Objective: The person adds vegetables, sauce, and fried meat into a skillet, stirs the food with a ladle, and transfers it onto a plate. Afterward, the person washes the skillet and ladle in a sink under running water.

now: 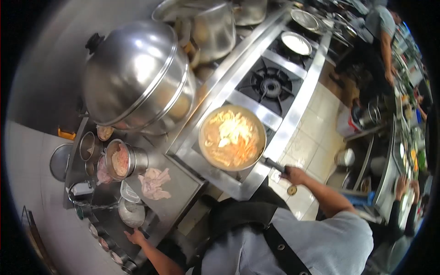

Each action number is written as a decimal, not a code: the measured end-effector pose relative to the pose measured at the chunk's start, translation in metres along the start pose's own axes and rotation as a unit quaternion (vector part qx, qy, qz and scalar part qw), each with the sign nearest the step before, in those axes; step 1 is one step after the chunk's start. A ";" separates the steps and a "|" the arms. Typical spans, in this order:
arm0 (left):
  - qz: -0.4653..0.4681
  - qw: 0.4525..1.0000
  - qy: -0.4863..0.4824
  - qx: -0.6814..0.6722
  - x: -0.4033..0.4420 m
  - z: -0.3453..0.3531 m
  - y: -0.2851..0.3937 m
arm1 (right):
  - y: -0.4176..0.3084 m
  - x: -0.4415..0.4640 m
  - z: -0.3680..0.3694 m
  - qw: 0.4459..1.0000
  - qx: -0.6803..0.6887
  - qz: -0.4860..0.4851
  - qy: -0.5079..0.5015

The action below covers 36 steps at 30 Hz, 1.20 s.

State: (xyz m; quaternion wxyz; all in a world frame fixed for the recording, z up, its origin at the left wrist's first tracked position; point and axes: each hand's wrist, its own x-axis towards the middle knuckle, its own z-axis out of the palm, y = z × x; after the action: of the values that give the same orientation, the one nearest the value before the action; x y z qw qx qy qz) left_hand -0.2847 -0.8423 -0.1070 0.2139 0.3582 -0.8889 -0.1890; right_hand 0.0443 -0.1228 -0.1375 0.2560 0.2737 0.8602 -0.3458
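Note:
My right hand (297,176) is closed around the black handle (275,165) of a frying pan, which sits on the nearest stove burner. In the frying pan (205,153) lie pale yellow pieces and orange strips, in what looks like a brownish sauce. Down at the sink, my left hand (134,237) has its fingers apart and holds nothing. Just beyond its fingertips is a round whitish bowl-like thing (132,213); whether they touch is hard to tell. A stream of water (98,206) runs from the left towards it.
Raw pale meat (155,183) lies on the steel counter beside a metal pot (137,158) holding pinkish food. A large domed steamer (133,78) stands behind. Farther along the stove are a bare burner (272,86) and a white plate (296,43). Other people work at right.

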 end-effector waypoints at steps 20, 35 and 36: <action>0.017 0.966 -0.060 -0.249 -0.315 0.012 0.023 | -0.258 0.086 -0.478 0.747 -0.043 -0.301 0.591; -0.282 0.708 -0.487 -0.426 -0.647 -0.016 0.185 | -0.311 0.256 -0.612 0.852 0.050 -0.348 0.387; -0.281 0.624 -0.542 -0.487 -0.655 -0.003 0.177 | -0.292 0.252 -0.614 0.854 0.047 -0.346 0.385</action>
State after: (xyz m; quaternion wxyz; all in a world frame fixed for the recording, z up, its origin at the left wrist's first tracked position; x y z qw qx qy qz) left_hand 0.0458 -0.2538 -0.1784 -0.2267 0.2672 -0.4782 -0.8053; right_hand -0.4801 0.2243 0.2238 -0.2452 0.0815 0.9119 -0.3188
